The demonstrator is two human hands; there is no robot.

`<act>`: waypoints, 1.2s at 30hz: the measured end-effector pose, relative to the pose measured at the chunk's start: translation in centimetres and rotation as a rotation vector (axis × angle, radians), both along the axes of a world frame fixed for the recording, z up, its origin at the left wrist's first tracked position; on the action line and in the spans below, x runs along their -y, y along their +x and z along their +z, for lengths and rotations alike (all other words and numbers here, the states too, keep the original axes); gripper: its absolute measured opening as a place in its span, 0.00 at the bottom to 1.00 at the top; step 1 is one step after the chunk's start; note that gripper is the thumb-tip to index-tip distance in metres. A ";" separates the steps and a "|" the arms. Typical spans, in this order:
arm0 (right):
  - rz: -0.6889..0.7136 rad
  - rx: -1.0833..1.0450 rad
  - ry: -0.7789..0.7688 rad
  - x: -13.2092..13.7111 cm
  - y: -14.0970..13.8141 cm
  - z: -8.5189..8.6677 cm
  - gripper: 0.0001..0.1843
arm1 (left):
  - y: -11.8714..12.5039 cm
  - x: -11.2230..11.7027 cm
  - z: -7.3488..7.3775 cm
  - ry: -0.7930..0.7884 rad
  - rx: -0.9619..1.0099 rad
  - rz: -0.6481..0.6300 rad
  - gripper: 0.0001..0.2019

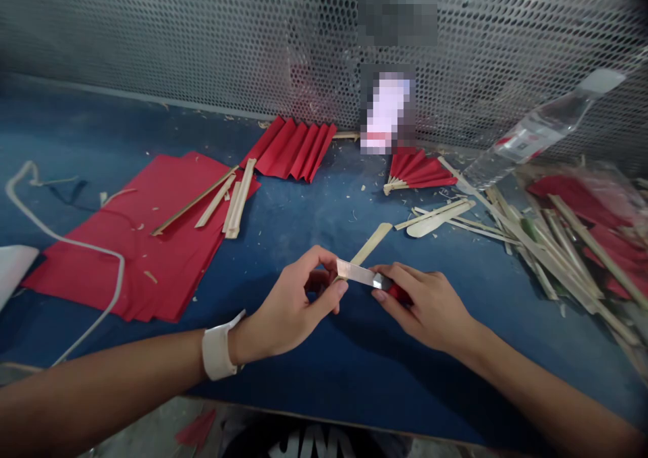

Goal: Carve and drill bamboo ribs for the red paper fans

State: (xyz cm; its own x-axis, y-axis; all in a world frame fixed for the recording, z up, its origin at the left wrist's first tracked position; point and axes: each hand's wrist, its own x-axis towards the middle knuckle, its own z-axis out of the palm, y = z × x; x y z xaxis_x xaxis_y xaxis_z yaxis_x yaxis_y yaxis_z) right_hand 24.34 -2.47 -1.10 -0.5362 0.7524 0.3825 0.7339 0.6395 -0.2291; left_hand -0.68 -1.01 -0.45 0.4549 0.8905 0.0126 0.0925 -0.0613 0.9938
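Note:
My right hand [430,303] is closed round the red handle of a utility knife [357,273], whose blade points left. The blade lies across a pale bamboo strip [372,243], and its tip reaches the fingertips of my left hand [291,303]. Thumb and fingers of that hand pinch the strip's near end, mostly hidden behind them. Beyond the blade the strip widens and points up and to the right. A white watch is on my left wrist.
Red paper sheets [116,242] with wooden sticks [237,205] lie left, near a white cable [65,241]. Behind are pleated red paper [296,149], a small red fan [420,169] and a blurred-out phone [387,110]. A plastic bottle [536,134] and bamboo strips [551,249] occupy the right.

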 end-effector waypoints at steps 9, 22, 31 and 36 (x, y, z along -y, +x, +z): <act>-0.066 0.004 0.025 0.0 0.1 0.1 0.09 | 0.0 0.1 -0.5 0.142 -0.012 -0.010 0.04; -0.127 -0.039 -0.013 0.0 -0.1 0.1 0.15 | 0.1 0.7 -0.1 0.179 -0.054 0.014 0.03; -0.545 -0.279 -0.054 -2.5 3.7 0.8 0.26 | -0.2 1.3 0.3 0.194 -0.056 -0.010 0.03; -0.439 -0.265 -0.127 -1.8 2.6 -0.1 0.27 | -0.2 -0.6 -0.3 0.234 -0.174 0.023 0.02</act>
State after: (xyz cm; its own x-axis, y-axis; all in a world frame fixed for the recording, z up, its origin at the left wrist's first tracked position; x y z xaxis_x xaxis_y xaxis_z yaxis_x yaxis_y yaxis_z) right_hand 26.95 -0.66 -1.16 -0.0577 0.9338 0.3530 0.8329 0.2400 -0.4986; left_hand -0.90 -0.46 -0.71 0.4483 0.8825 0.1420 0.2644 -0.2826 0.9221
